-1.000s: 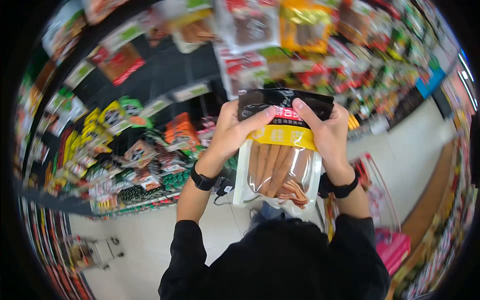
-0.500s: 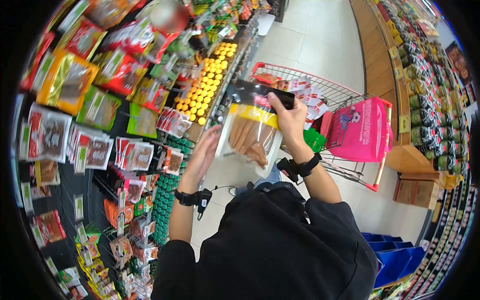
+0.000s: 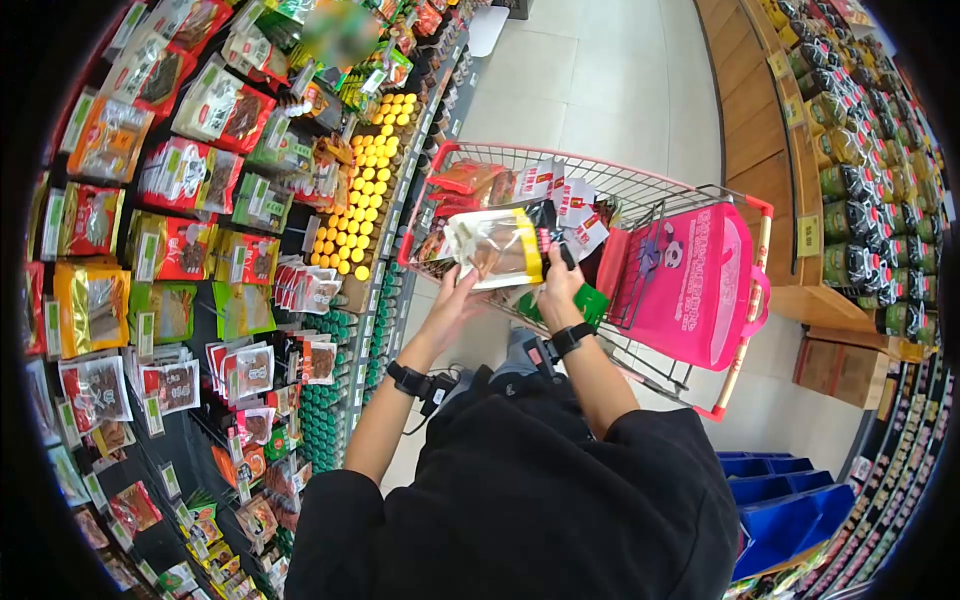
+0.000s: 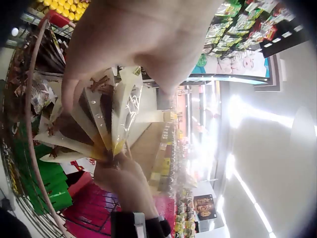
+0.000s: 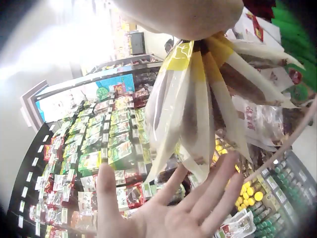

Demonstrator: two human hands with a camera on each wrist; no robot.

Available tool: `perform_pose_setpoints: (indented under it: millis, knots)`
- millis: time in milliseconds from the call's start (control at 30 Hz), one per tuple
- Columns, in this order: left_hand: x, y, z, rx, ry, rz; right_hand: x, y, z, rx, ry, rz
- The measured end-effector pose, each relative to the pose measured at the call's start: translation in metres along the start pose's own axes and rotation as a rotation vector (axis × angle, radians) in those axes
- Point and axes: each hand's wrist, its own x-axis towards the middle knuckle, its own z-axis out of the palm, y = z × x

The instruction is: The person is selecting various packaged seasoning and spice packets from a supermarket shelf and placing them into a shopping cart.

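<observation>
Yellow-banded packs (image 3: 497, 255) gathered at the top, fanned at the bottom

Clear film and pale borders show on at least 4 packs, held as a bundle in front of the person and, in the head view, across the near side of the shopping cart (image 3: 442, 150). The right hand (image 3: 560, 290) pinches the bundle by its dark ends (image 3: 547, 218); exactly how each finger lies is hidden. That grip probably suits the shape: squeezed at 1 end, the packs splay at the other, as the right wrist view shows.

The left hand (image 3: 452, 308) is beside the free edges, its fingers straight and spread, thumb apart. Whether a fingertip touches the film, I cannot tell. It is perhaps placed there to steady the loose ends, which seem to have no other support.

Red packs (image 3: 470, 178) and white-and-red packets (image 3: 572, 200) lie towards the cart's far end from the handle, while a pink bag (image 3: 700, 290) takes up the handle end, likely so that it does not cover the smaller goods. On the person's left, hanging packets (image 3: 188, 175) face outward in columns, presumably for easy reading.
</observation>
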Motion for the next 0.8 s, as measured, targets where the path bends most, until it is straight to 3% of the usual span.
perform_pose_setpoints:
  millis: [67,333,367,467,600,667,700,800]
  knots:
    - [0.016,-0.004,-0.007,0.079,0.083,-0.032,-0.003,0.008,0.000,0.028,0.023,0.091]
    - [0.076,-0.048,-0.034,0.586,0.198,-0.072,0.022,0.044,-0.041,-0.160,0.050,0.030]
    - [0.110,-0.092,-0.064,0.850,0.201,0.193,0.027,0.041,-0.048,-0.212,0.023,0.040]
    - [0.118,-0.085,-0.040,1.081,0.298,0.170,0.048,0.029,-0.071,-0.495,-0.056,0.115]
    - [0.112,-0.060,-0.016,1.125,0.220,0.160,0.064,0.025,-0.099,-0.836,-0.135,-0.012]
    - [0.109,-0.059,-0.012,1.067,0.156,0.156,0.047,-0.004,-0.103,-0.963,-0.188,-0.087]
    - [0.108,-0.059,-0.011,1.038,0.126,0.155,0.016,-0.042,-0.090,-1.088,-0.158,-0.142]
    - [0.103,-0.063,-0.001,1.131,0.083,0.099,0.015,-0.047,-0.104,-1.135,-0.207,-0.078]
